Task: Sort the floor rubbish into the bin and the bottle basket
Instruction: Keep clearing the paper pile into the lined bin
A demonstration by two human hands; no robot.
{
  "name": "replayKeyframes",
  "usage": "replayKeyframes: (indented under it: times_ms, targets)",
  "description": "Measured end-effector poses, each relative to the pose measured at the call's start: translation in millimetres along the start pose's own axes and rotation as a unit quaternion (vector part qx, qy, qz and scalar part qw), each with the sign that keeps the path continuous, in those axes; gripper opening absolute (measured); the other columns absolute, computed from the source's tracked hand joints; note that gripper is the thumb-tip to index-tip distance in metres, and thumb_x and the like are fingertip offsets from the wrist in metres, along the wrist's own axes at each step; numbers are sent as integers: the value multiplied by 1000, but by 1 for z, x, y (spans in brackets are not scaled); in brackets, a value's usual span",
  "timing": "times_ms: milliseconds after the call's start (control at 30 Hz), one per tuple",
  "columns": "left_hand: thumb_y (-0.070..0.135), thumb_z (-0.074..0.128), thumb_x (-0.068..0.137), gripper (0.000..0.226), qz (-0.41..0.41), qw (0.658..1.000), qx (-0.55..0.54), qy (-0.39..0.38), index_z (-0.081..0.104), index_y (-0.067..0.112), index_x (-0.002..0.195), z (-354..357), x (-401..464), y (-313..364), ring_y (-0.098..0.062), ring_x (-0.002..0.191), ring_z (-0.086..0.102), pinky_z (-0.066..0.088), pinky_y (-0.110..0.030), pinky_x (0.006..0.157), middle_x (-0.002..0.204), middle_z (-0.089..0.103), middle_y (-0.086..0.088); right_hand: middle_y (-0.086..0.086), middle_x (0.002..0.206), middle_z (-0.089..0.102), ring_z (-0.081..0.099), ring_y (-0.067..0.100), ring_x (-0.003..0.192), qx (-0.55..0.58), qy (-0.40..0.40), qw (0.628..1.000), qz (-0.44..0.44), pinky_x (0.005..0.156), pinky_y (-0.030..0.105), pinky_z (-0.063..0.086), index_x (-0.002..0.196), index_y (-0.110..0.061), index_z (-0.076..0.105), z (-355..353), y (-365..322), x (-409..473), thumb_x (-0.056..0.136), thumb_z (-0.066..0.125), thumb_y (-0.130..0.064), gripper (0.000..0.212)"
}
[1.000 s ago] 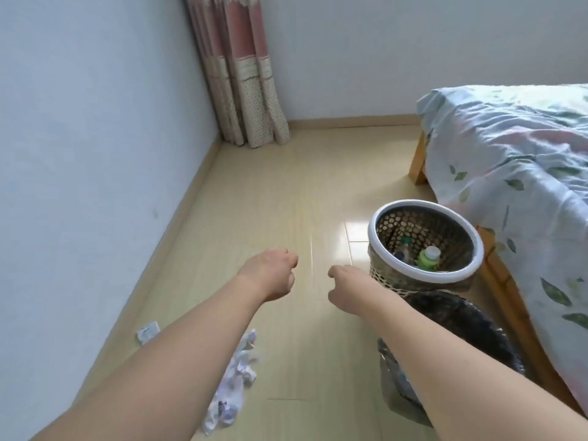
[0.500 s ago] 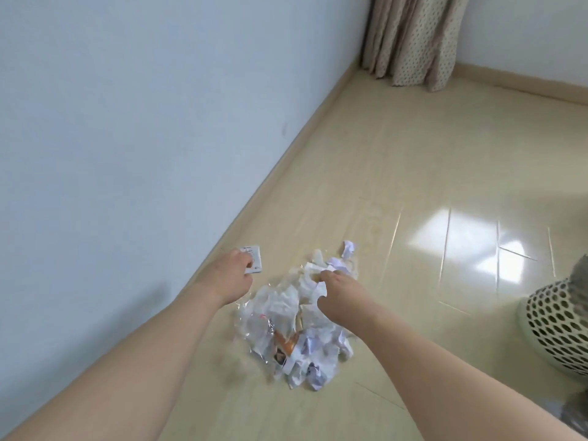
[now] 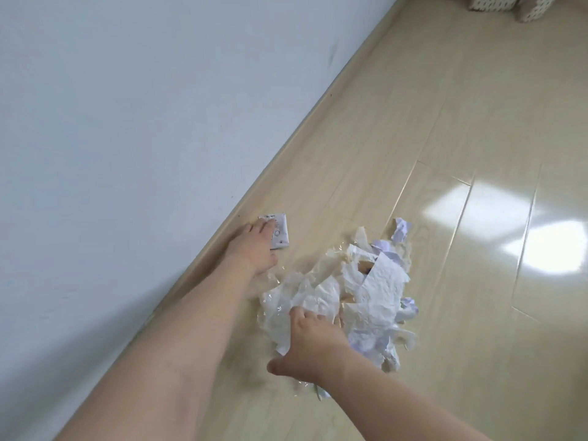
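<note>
While gathering floor rubbish: left hand (image 3: 254, 246) flat, fingers pressing small packet (image 3: 280, 232) by skirting at 10 o'clock; right hand (image 3: 310, 342) grip curled into paper pile (image 3: 353, 294), centre. Next: lift both, carry to bin; bin, basket out of view.

A: Our arms: both forearms bare, no sleeves showing near the skirting board (image 3: 286, 144).
B: Agreed. Our left hand (image 3: 254, 246) and right hand (image 3: 310, 340) are bare too, no rings, watch or gloves.
</note>
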State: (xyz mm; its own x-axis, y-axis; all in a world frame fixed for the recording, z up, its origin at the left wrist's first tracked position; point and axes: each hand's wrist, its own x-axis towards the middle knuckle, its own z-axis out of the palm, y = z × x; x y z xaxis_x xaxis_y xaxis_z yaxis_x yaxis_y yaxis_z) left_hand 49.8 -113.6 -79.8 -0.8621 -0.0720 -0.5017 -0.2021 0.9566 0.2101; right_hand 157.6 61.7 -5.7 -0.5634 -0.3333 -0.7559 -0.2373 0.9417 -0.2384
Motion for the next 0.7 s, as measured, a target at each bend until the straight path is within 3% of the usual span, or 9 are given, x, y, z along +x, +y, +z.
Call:
replayKeyframes:
  times_ms: [67, 167, 233, 333, 467, 533, 600, 700]
  targets:
    - [34, 56, 83, 79, -8, 999, 47, 26, 20, 18, 152, 9, 7, 8, -26, 136, 31, 42, -36, 98, 156, 25, -2, 5, 130, 46, 45, 27, 122, -15, -4, 1000, 17, 87, 33, 40, 133, -12, 33, 8, -1, 7, 80, 63, -41, 68]
    - [28, 51, 87, 56, -3, 991, 124, 51, 39, 11, 139, 10, 19, 8, -26, 116, 52, 42, -31, 80, 138, 46, -7, 7, 127, 53, 53, 27, 117, -33, 8, 999, 18, 79, 32, 41, 136, -11, 37, 12, -3, 14, 89, 54, -17, 50]
    - [19, 46, 92, 46, 2, 980, 189, 57, 41, 8, 136, 10, 23, 6, -26, 109, 56, 39, -30, 73, 135, 49, -9, 6, 119, 58, 59, 27, 108, -34, 19, 999, 2, 71, 32, 40, 138, -14, 40, 8, -2, 14, 87, 48, -7, 52]
    - [13, 42, 96, 43, 11, 965, 251, 69, 37, 5, 138, 18, 25, 4, -26, 110, 55, 41, -30, 74, 137, 45, -11, 5, 111, 60, 61, 28, 99, -26, 40, 999, -16, 65, 30, 38, 130, -16, 48, -2, 5, 8, 87, 45, -3, 45]
    - [10, 37, 97, 42, -16, 980, 196, 44, 41, 9, 138, 11, 23, 8, -26, 112, 55, 39, -32, 71, 137, 48, -8, 2, 82, 48, 53, 28, 79, -24, 48, 998, -22, 51, 26, 29, 91, -16, 44, -20, 21, -12, 86, 43, -2, 14]
    - [6, 39, 94, 40, -31, 988, 148, 4, 50, 11, 132, -6, 18, 11, -24, 102, 59, 40, -32, 70, 124, 57, -6, -2, 72, 36, 44, 23, 67, -28, 52, 998, -14, 46, 27, 24, 76, -15, 34, -32, 30, -26, 85, 43, -2, 19]
    - [5, 43, 91, 31, -53, 992, 110, -23, 60, 10, 116, -30, 8, 15, -23, 89, 59, 43, -31, 68, 107, 62, -6, -1, 75, 41, 43, 21, 63, -9, 65, 998, -3, 46, 27, 25, 81, -14, 40, -43, 36, -38, 83, 40, 0, 15]
    - [6, 42, 92, 25, -70, 996, 39, 35, 64, 9, 102, -62, -16, 28, -27, 84, 59, 44, -31, 67, 98, 64, -8, 1, 94, 58, 56, 21, 76, 73, 108, 991, 5, 51, 26, 36, 105, -17, 54, -61, 43, -59, 86, 38, -3, 28]
